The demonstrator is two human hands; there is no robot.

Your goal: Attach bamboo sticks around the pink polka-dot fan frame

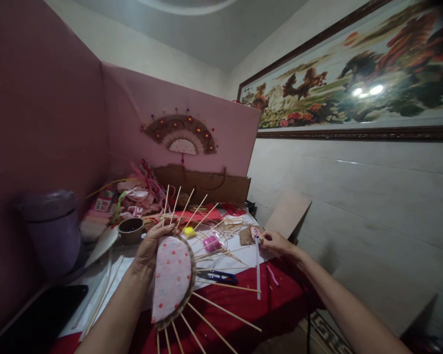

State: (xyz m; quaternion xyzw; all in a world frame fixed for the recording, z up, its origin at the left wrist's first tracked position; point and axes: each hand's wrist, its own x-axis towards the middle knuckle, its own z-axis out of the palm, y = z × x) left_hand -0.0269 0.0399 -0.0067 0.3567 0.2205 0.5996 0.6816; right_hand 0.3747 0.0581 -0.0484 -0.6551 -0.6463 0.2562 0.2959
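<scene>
My left hand (155, 242) grips the upper edge of a half-round fan piece (173, 280), its thumb and fingers closed near the sticks. White cloth with small red dots covers the half circle, and brown trim runs along its curve. Thin bamboo sticks (225, 310) radiate outward from that curve. Over at the right, my right hand (278, 244) has its fingers closed on what looks like a small patterned glue gun (256, 233). A translucent glue stick (259, 275) extends from it toward me. Beside it lies a brown pad (246, 236).
Blue-handled snips (221, 277), a pink item (211, 243) and loose sticks lie on white paper over a red cloth (280, 290). A cup (130, 230), ribbons (140, 196) and a phone (40, 314) are leftward. A finished fan (184, 132) hangs on the pink board.
</scene>
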